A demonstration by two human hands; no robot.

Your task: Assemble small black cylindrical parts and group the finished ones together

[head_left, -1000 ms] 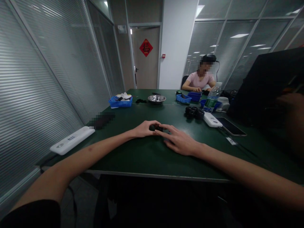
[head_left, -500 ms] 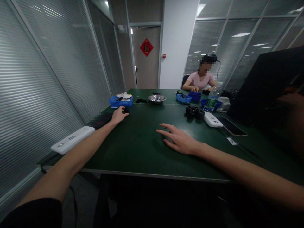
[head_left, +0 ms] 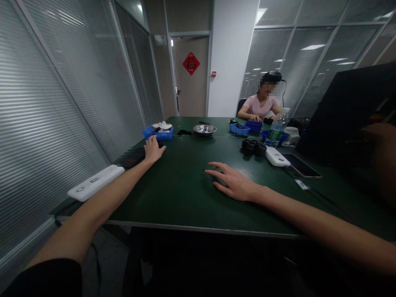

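Note:
My left hand [head_left: 154, 150] is at the left of the table, fingers apart, with the thumb pointing right. A small round black object [head_left: 160, 144] shows between its fingers and thumb, partly hidden by the hand; I cannot tell whether they touch. Just beyond the fingers stands a blue basket [head_left: 158, 135] with white and dark items in it. My right hand [head_left: 233, 181] rests low over the middle of the green table [head_left: 185, 198], palm down, fingers spread, holding nothing. Several black ring-shaped parts [head_left: 253, 147] lie in a cluster beyond it.
A metal bowl [head_left: 204, 130] sits farther back. On the right are a water bottle [head_left: 275, 131], a white power bank [head_left: 277, 157], a phone [head_left: 301, 165] and a black monitor [head_left: 349, 111]. Another white device [head_left: 95, 182] lies at left. A person [head_left: 261, 103] sits across.
My left hand has shifted slightly left and its fingers have straightened upward. The black object shows a little farther left and is more hidden. My right hand has barely moved.

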